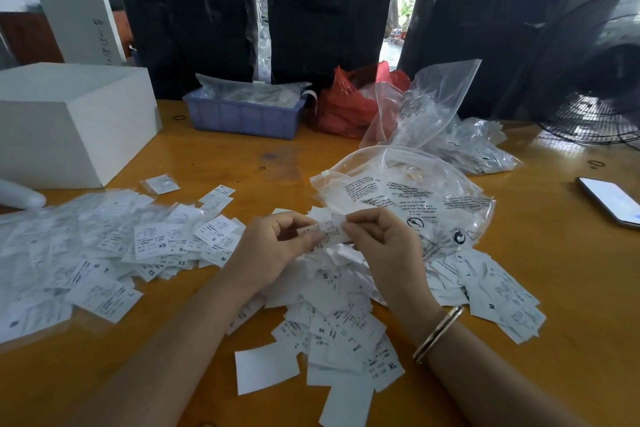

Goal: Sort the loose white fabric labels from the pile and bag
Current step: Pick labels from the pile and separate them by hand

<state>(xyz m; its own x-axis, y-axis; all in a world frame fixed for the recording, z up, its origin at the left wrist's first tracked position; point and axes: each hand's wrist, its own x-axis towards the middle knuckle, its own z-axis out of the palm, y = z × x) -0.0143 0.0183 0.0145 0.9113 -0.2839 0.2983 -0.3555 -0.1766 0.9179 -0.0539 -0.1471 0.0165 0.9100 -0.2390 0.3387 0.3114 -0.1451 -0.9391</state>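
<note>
- Two hands meet over the middle of the table: the left hand (277, 246) and the right hand (377, 243) each pinch an end of a small bunch of labels (327, 231) between thumb and curled fingertips, holding it just above the heap.
- Few things could be lighter or limper than these; I judge each label thin, soft and apt to slide off its neighbours or lift in any draught, the fan (595, 80) at the right edge being a possible source.
- Best hold, by my reckoning, is a fingertip pinch at a short edge, with the other hand squaring the bunch so none slips out.
- Each label is a small white rectangle printed with fine dark text and a bold size letter; XS, S, M, L and XL can be read on several, while some lie blank side up.
- Directly below the hands lies the loose pile (332, 322), spilling toward the person.
- Behind the right hand lies the open clear bag (415, 198), printed with black warning text, more labels lying at its right.
- Left of the hands is a wide spread of labels (86, 253), apparently lying on clear plastic.
- Further back on the wooden table (571, 288) stand a blue tray (242, 116), a red bag (346, 104) and a white box (69, 121); a phone (609, 201) lies at the right.
</note>
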